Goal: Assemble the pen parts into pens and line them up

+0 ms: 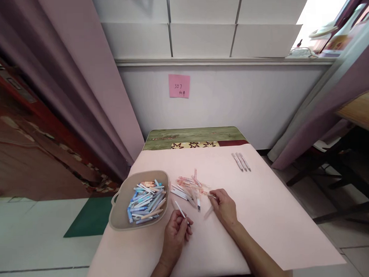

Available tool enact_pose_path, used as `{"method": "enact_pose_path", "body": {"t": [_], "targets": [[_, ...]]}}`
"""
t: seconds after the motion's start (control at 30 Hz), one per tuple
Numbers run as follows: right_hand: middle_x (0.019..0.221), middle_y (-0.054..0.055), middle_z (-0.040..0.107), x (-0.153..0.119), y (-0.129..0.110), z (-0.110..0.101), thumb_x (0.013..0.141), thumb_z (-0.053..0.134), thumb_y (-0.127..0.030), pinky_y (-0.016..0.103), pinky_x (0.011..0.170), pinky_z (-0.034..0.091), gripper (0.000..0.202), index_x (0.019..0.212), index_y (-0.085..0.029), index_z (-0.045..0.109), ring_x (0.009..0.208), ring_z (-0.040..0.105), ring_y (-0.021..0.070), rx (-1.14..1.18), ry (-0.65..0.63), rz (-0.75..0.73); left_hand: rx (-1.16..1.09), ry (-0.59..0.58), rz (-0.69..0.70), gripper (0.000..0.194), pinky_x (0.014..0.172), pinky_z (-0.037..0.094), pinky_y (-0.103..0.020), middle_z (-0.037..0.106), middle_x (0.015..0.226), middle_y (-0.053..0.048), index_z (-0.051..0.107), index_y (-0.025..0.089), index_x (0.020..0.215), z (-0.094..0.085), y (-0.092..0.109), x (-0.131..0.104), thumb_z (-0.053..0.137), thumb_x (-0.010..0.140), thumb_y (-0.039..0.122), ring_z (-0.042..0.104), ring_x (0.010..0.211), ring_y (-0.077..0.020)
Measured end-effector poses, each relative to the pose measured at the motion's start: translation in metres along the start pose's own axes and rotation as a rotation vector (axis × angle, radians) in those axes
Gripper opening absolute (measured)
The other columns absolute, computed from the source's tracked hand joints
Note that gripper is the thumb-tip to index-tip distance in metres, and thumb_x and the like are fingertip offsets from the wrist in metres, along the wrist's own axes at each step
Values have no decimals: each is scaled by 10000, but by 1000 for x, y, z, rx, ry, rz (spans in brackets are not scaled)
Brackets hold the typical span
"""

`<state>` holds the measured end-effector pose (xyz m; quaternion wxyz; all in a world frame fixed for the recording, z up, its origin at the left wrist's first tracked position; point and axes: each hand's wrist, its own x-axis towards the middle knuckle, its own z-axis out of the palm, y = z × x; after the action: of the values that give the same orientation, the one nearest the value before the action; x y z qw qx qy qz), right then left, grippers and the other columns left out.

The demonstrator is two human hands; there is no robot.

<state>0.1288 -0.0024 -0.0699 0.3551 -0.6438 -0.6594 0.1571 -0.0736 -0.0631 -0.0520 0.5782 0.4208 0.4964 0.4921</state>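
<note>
In my left hand [176,232] is a thin white pen refill [180,209], held slantwise between thumb and fingers, its dark tip near the palm. My right hand [223,205] reaches into the right side of a loose pile of clear pink pen barrels [190,181], thumb and fingertips pinched on the end of one pink pen barrel [205,193]. Several white refills [180,192] lie fanned out left of that pile. Two dark refill tips [198,208] point toward me between the hands. A clear piece [209,211] lies beside my right hand.
A beige basket [114,217] full of blue, white and orange pens stands left on the pink-covered table [260,233]. Three assembled-looking pens [241,162] lie side by side at the far right. A pink note [179,86] is stuck on the wall behind.
</note>
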Motion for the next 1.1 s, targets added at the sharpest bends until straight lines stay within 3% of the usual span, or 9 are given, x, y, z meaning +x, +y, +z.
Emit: {"method": "enact_pose_path", "body": {"t": [0.17, 0.27, 0.43, 0.6, 0.7, 0.87, 1.0, 1.1], "targets": [[923, 34, 646, -5, -3, -2, 891, 505, -331, 220, 640, 441, 229, 981, -192, 663, 672, 599, 115, 41, 86, -48, 33, -29, 13, 243, 395, 379, -187, 622, 717, 15, 480, 201, 886, 0, 1, -1, 574, 838, 420, 526, 482, -90], [835, 24, 647, -13, -16, 3, 903, 506, -333, 202, 614, 411, 215, 920, -190, 664, 641, 593, 105, 28, 48, -143, 21, -40, 19, 229, 396, 374, -183, 634, 728, 10, 477, 200, 878, 0, 1, -2, 564, 849, 410, 521, 479, -84], [814, 21, 656, -20, -45, 26, 882, 555, -340, 203, 570, 350, 165, 872, -211, 658, 672, 609, 124, -194, -77, -258, -2, -44, 39, 222, 392, 368, -180, 640, 727, 12, 453, 204, 876, -1, -2, -2, 561, 855, 397, 524, 470, -83], [743, 45, 649, -18, -51, 40, 882, 535, -280, 220, 509, 292, 174, 794, -179, 647, 586, 576, 132, -388, -25, -251, -12, -31, 49, 247, 380, 364, -175, 653, 715, 3, 450, 201, 846, -2, -4, -1, 580, 836, 411, 523, 452, -80], [718, 34, 638, -21, -46, 35, 889, 518, -297, 220, 541, 331, 199, 777, -185, 638, 603, 578, 133, -282, 85, -296, -17, -26, 57, 258, 374, 365, -177, 658, 708, 5, 454, 201, 840, -2, -5, -2, 593, 824, 418, 527, 443, -81], [684, -2, 616, -30, -37, 22, 906, 495, -315, 195, 555, 413, 189, 840, -175, 605, 528, 554, 91, 131, 169, -262, -13, -5, 61, 266, 373, 364, -185, 681, 716, -6, 473, 200, 837, 3, -4, -3, 605, 810, 429, 534, 443, -91], [843, 48, 666, -32, -33, 20, 917, 470, -293, 204, 579, 481, 245, 1081, -165, 599, 596, 596, 106, 352, 154, -240, -77, 142, 95, 304, 432, 440, -227, 699, 701, -29, 506, 187, 829, 13, 15, 11, 653, 756, 443, 584, 491, -128], [838, 56, 664, -33, -32, 20, 908, 477, -281, 212, 570, 481, 218, 1027, -166, 619, 598, 589, 112, 391, 130, -248, -128, 230, 131, 315, 605, 535, -305, 718, 759, -59, 548, 162, 874, 22, 35, 27, 662, 749, 427, 659, 609, -166]]}}
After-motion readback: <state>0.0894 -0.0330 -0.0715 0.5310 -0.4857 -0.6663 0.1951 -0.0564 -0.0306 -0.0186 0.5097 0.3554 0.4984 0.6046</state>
